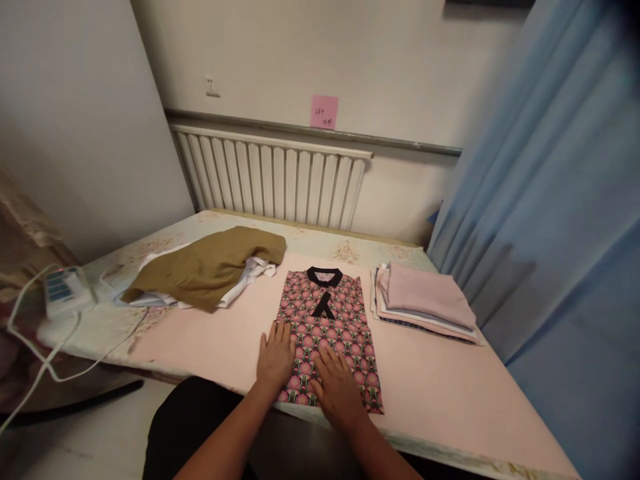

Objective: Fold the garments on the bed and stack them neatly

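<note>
A patterned shirt [327, 333] in pink, black and green, with a black collar and a black tie-like trim, lies folded into a rectangle in front of me. Its collar points away, toward the wall. My left hand [277, 355] rests flat on the shirt's left edge, fingers extended. Across the lower middle of the shirt lies my right hand [337, 387], palm down with the fingers stretched out. Neither hand grips anything. The shirt sits on a pink cloth [220, 340] spread over the table.
To the left is a loose pile of clothes with an olive garment [210, 263] on top. A stack of folded clothes [425, 293] stands at right. A power strip [67, 290] with white cables lies at the left edge. Behind are a radiator [275, 173] and a blue curtain [540, 187].
</note>
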`<action>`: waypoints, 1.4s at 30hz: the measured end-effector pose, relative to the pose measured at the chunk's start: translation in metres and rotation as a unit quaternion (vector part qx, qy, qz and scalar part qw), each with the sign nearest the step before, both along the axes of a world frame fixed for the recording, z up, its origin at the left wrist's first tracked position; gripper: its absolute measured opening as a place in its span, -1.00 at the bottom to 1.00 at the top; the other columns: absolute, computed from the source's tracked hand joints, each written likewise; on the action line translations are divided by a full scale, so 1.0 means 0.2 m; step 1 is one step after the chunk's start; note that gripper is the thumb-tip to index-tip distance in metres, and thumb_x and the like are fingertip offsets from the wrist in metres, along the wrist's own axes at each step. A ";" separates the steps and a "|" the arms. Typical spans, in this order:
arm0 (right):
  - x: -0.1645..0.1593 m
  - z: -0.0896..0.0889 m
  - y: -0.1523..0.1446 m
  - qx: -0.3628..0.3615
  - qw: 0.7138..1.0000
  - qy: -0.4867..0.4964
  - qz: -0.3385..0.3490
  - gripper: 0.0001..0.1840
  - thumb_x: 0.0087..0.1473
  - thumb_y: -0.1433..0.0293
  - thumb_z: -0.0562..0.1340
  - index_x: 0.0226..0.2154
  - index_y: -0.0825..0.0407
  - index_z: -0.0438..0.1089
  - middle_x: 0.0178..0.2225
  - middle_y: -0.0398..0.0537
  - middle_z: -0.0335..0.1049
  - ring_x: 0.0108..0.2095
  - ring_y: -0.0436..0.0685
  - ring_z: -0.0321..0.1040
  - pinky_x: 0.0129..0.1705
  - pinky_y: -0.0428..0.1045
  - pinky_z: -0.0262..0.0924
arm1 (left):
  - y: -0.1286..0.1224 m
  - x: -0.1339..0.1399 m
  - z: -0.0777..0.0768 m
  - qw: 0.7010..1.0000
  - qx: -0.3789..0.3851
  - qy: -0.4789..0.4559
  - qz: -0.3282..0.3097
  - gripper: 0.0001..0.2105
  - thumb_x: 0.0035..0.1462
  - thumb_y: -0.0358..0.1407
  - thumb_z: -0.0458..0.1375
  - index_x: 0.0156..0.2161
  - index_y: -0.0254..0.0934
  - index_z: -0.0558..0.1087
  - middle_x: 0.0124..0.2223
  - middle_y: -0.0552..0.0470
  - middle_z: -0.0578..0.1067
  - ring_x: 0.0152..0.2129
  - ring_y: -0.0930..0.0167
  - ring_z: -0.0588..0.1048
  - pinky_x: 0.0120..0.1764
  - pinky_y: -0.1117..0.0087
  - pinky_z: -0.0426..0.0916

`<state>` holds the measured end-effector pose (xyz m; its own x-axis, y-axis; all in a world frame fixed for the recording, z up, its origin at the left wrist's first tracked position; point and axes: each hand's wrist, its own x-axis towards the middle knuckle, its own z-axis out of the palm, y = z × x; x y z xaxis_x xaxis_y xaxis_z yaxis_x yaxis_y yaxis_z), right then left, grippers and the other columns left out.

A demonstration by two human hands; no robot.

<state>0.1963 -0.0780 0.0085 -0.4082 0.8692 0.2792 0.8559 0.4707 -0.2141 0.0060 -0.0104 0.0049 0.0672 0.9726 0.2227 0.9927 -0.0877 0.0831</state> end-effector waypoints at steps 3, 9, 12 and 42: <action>0.00 0.00 0.00 0.004 1.000 0.001 -0.005 -0.46 0.23 0.20 0.09 0.23 -0.01 0.16 0.31 0.00 0.03 0.32 0.21 -0.10 0.30 0.21 -0.12 | 0.00 0.00 0.00 1.000 0.000 0.001 0.002 -0.49 0.32 -0.20 -0.24 0.28 -0.32 0.16 0.35 -0.12 0.15 0.30 0.20 0.02 0.24 -0.02 -0.05; 0.05 0.00 -0.01 0.007 0.999 0.011 -0.047 -0.44 0.24 0.15 0.08 0.24 -0.05 0.15 0.31 -0.05 0.03 0.31 0.22 -0.09 0.29 0.21 -0.12 | 0.01 0.01 0.00 1.000 0.000 -0.007 0.010 -0.48 0.31 -0.18 -0.25 0.28 -0.30 0.17 0.34 -0.13 0.15 0.30 0.21 0.02 0.24 -0.02 -0.06; 0.09 -0.01 -0.01 0.000 0.997 0.010 -0.076 -0.44 0.24 0.12 0.07 0.21 0.01 0.19 0.28 0.00 0.09 0.30 0.24 -0.05 0.29 0.22 -0.10 | 0.01 0.01 0.00 1.000 0.000 -0.011 0.009 -0.48 0.31 -0.17 -0.25 0.28 -0.32 0.16 0.35 -0.12 0.15 0.30 0.21 0.03 0.24 -0.02 -0.06; 0.42 -0.12 0.22 0.013 0.986 -0.052 -0.155 -0.37 0.25 0.16 0.04 0.26 0.13 0.10 0.33 0.09 -0.04 0.34 0.23 -0.15 0.31 0.21 -0.16 | 0.12 -0.08 -0.02 0.999 -0.006 -0.032 -0.039 -0.47 0.28 -0.13 -0.17 0.28 -0.30 0.18 0.34 -0.10 0.15 0.30 0.18 0.03 0.25 -0.02 -0.08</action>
<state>0.2805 -0.0345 -0.0156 -0.1507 0.9498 0.2743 0.9763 0.1865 -0.1094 -0.0103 0.0134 0.0011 0.1292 0.9675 0.2172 0.9756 -0.1633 0.1469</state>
